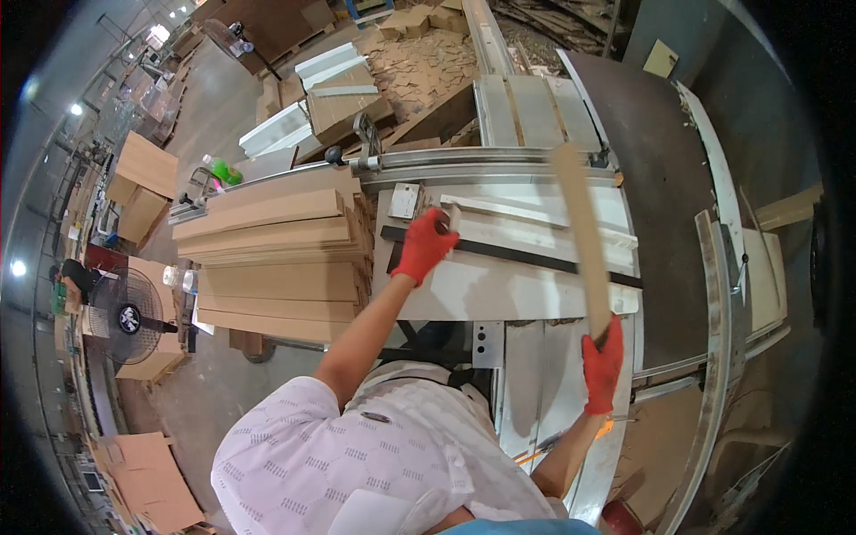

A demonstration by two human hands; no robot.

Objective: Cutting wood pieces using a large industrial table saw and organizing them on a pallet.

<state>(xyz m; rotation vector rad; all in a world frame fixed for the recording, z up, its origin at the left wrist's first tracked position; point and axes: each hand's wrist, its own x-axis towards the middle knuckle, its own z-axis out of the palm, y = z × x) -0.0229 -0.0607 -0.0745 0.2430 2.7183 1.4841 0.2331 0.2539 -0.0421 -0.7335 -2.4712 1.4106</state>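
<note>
My right hand (603, 366), in a red glove, is closed round the near end of a long tan board strip (584, 236). The strip points away from me, raised over the right side of the white work surface, and its far end is blurred. On the left, my red-gloved left hand (426, 246) pinches a small pale offcut (455, 217); its exact shape is partly hidden by the fingers. Below that hand a black bar (535, 256) lies slantwise across the white board (473, 290). White strips (508, 210) lie just beyond the bar.
Stacked tan boards (276, 236) stand at the left of the work surface. A metal fence rail (464, 165) with a clamp (366, 138) crosses behind. Farther off are a pile of wood scraps (428, 67), a green bottle (223, 170) and a standing fan (129, 316).
</note>
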